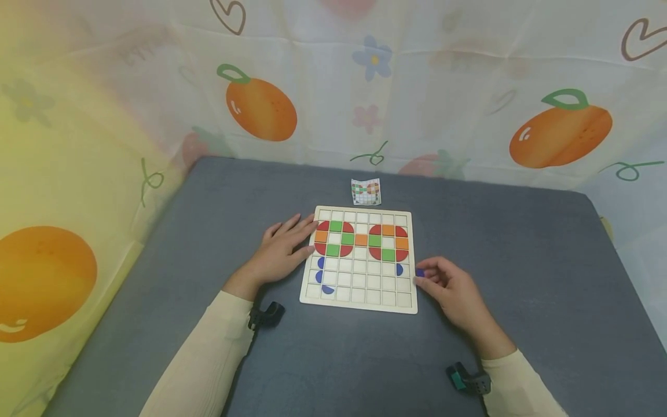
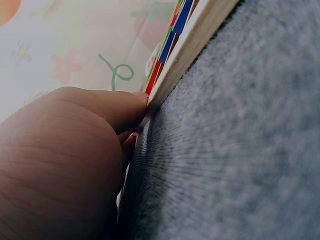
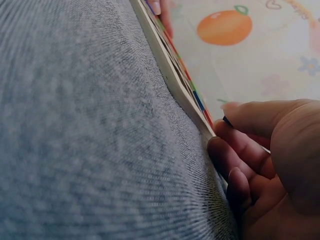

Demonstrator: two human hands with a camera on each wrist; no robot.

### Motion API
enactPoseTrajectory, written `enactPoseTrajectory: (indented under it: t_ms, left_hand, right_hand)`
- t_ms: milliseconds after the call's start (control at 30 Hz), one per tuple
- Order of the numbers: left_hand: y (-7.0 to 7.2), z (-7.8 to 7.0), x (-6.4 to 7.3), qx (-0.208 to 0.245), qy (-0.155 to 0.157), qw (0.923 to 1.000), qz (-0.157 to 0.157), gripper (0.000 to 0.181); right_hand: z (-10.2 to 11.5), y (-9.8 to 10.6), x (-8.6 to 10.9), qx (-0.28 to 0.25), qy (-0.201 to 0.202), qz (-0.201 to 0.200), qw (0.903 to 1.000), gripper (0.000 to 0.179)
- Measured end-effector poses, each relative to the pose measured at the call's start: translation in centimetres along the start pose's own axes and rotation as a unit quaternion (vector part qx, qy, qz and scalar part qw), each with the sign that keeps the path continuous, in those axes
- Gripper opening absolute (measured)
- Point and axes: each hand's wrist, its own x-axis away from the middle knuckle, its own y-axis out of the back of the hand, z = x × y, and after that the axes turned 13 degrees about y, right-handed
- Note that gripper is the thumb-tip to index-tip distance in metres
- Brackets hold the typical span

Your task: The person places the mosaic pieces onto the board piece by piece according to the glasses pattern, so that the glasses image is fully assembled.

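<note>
A square wooden grid board (image 1: 359,308) lies on the table, with red, green and orange pieces forming two rounded rings joined by an orange square (image 1: 361,240). Below the left ring sit three blue half-round pieces (image 1: 327,289); one more blue piece (image 1: 399,270) sits near the right edge. My left hand (image 1: 278,255) rests at the board's left edge with fingers spread and fairly straight, the thumb touching the rim in the left wrist view. Between thumb and index finger, my right hand (image 1: 455,295) pinches a small blue piece (image 1: 420,272) beside the right edge, mostly hidden in the right wrist view.
A small printed pattern card (image 1: 366,192) lies just behind the board. Grey cloth (image 1: 521,260) covers the table, and a patterned curtain (image 1: 438,87) hangs behind it. Each wrist wears a dark camera mount, such as the one (image 1: 267,315) on the left.
</note>
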Motion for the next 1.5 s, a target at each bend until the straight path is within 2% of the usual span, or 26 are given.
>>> enactPoseTrajectory:
  t_ms: [333,767,1500]
  left_hand:
    - [-0.1,0.1,0.1,0.004,-0.003,1.0000,-0.003,0.067]
    - [0.1,0.0,0.0,0.007,-0.006,1.0000,-0.003,0.066]
    - [0.0,0.0,0.0,0.004,-0.007,1.0000,-0.004,0.066]
  right_hand:
    - [0.4,-0.2,0.2,0.015,0.001,0.024,0.9996,0.024]
    - [1.1,-0.4,0.3,0.003,0.005,0.020,0.9998,0.023]
    - [0.4,-0.7,0.3,0.002,0.014,0.018,0.9997,0.019]
